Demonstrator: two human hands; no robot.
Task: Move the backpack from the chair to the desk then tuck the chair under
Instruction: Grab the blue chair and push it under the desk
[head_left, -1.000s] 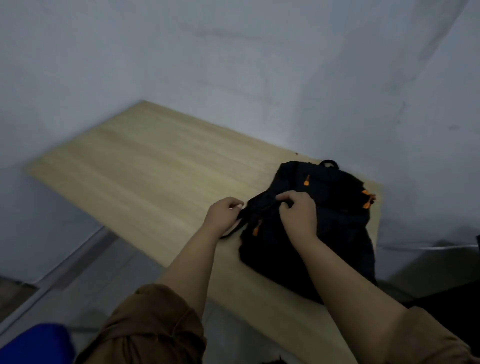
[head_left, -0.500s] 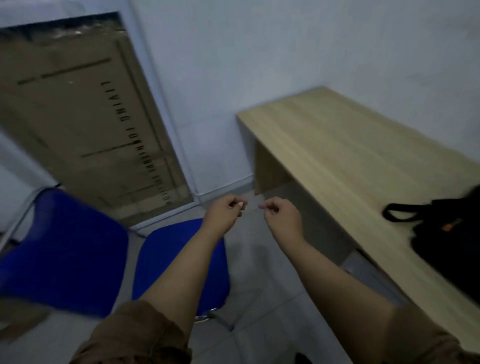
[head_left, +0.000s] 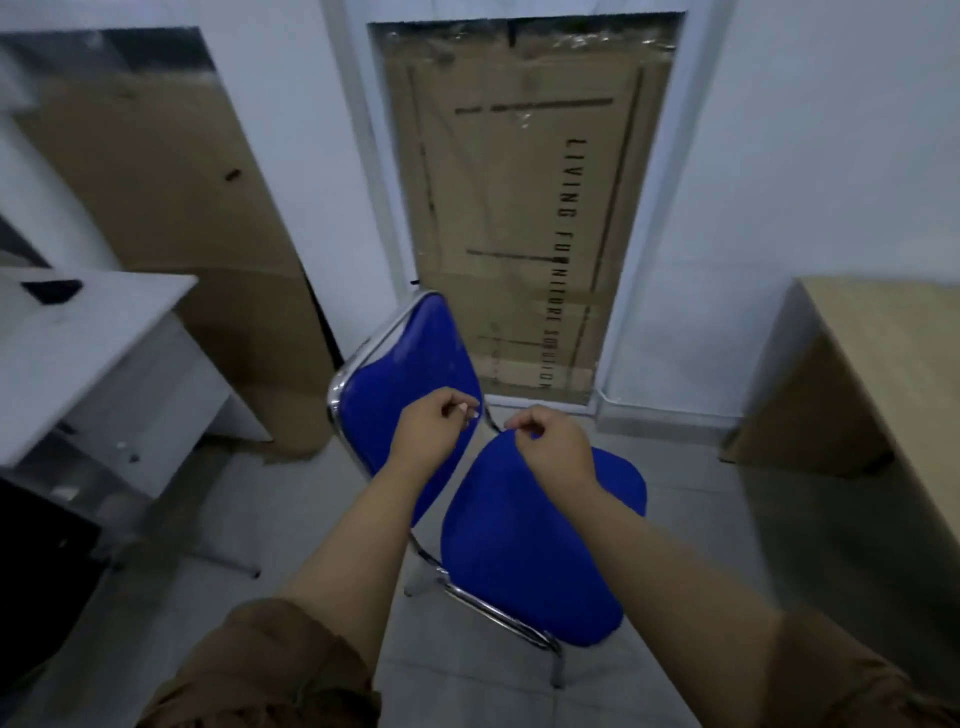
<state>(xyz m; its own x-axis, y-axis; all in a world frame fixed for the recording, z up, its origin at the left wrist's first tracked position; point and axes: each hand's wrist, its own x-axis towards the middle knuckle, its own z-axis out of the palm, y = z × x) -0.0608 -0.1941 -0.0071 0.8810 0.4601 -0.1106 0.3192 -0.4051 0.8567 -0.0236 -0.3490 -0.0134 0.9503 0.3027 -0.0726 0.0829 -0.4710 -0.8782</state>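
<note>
A blue chair (head_left: 524, 540) with a chrome frame stands on the tiled floor in front of me, its seat bare and its backrest (head_left: 405, 384) to the left. My left hand (head_left: 434, 431) hovers in front of the backrest, fingers loosely curled, holding nothing. My right hand (head_left: 553, 447) hangs above the back of the seat, fingers curled too, holding nothing. The light wooden desk (head_left: 893, 332) shows only at the right edge. The backpack is out of view.
A large cardboard box (head_left: 519, 208) with black lettering leans against the wall behind the chair. Another cardboard sheet (head_left: 171, 218) leans at the left. A white table (head_left: 78, 332) with a dark flat object stands at the left.
My hands have let go of the backpack on the desk. The view has swung left from the desk to the chair, and both hands now hover over it.
</note>
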